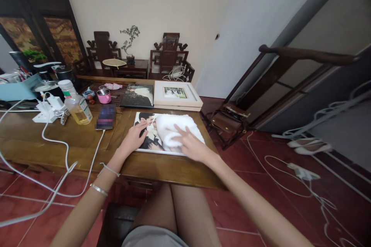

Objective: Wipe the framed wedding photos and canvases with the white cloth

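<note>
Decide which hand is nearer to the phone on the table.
Left. The left hand rests on the photo just right of the phone; the right hand lies farther right, on the white cloth.

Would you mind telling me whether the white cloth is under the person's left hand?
No, the white cloth lies under the right hand, while the left hand rests on the photo print's left part.
</note>
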`<state>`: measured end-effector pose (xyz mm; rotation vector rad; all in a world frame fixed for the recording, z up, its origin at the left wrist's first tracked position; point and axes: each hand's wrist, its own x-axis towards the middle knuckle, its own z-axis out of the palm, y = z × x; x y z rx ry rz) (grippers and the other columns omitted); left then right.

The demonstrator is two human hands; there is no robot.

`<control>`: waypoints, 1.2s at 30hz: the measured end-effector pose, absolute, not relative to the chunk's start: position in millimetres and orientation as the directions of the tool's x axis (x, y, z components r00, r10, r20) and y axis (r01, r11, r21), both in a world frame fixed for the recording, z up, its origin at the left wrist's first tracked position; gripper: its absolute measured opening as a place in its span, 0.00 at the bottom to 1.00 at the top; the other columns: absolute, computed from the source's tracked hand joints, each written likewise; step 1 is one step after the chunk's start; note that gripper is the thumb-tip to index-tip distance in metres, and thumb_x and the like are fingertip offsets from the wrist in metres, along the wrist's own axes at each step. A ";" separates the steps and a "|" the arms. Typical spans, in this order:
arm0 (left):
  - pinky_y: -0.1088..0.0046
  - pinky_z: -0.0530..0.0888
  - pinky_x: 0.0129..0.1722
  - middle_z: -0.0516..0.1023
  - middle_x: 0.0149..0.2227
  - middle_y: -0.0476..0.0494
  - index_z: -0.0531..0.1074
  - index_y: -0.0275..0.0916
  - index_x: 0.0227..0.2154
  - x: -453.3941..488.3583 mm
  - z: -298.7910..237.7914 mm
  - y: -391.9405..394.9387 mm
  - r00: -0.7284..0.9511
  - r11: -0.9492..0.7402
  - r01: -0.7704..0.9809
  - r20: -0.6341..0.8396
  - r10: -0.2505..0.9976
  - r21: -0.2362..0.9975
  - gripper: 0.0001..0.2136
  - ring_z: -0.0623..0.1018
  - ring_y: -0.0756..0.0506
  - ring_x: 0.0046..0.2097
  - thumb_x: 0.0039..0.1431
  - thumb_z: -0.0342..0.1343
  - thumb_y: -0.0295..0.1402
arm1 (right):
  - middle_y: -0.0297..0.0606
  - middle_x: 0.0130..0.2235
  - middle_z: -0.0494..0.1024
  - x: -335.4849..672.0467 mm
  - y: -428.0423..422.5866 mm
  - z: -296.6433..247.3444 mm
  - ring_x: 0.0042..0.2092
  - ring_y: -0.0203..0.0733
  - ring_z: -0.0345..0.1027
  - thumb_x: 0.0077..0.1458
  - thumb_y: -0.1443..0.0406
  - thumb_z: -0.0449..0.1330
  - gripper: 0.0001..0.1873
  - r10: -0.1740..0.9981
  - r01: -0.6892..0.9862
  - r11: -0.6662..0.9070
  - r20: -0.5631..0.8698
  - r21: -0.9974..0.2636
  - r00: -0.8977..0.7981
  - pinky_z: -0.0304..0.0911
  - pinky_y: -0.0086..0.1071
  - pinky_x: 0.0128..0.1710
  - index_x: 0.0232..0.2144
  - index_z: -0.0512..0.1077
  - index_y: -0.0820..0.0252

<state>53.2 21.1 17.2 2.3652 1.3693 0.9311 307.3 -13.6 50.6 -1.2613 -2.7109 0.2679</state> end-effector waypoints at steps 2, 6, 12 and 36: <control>0.61 0.62 0.63 0.70 0.58 0.36 0.71 0.34 0.52 52.5 17.6 21.1 0.352 -0.528 0.681 0.406 0.843 0.507 0.18 0.67 0.41 0.62 0.63 0.47 0.34 | 0.48 0.64 0.60 293.9 22.6 52.3 0.67 0.59 0.41 0.45 0.78 0.47 0.32 0.810 0.792 0.583 0.062 -0.182 -0.583 0.43 0.64 0.59 0.52 0.71 0.64; 0.59 0.62 0.63 0.69 0.58 0.35 0.71 0.33 0.52 50.9 17.0 21.6 0.342 -0.525 0.676 0.410 0.845 0.517 0.18 0.66 0.42 0.62 0.64 0.45 0.34 | 0.49 0.60 0.67 270.6 57.7 54.3 0.66 0.60 0.45 0.50 0.76 0.48 0.30 0.859 0.845 0.512 0.100 -0.154 -0.502 0.46 0.66 0.57 0.55 0.69 0.61; 0.59 0.58 0.65 0.64 0.62 0.32 0.67 0.29 0.55 50.8 13.0 24.9 0.288 -0.476 0.685 0.394 0.873 0.552 0.21 0.61 0.42 0.65 0.65 0.40 0.33 | 0.39 0.66 0.57 267.9 -18.1 55.7 0.67 0.61 0.39 0.45 0.78 0.49 0.31 0.785 0.769 0.619 0.087 -0.162 -0.613 0.41 0.66 0.60 0.51 0.72 0.59; 0.59 0.58 0.65 0.63 0.62 0.34 0.65 0.31 0.57 47.6 -2.7 33.2 0.296 -0.466 0.688 0.371 0.880 0.556 0.22 0.61 0.43 0.65 0.64 0.39 0.32 | 0.44 0.63 0.62 248.9 6.8 64.5 0.66 0.59 0.42 0.46 0.78 0.48 0.31 0.801 0.782 0.596 0.065 -0.185 -0.595 0.43 0.64 0.59 0.53 0.71 0.61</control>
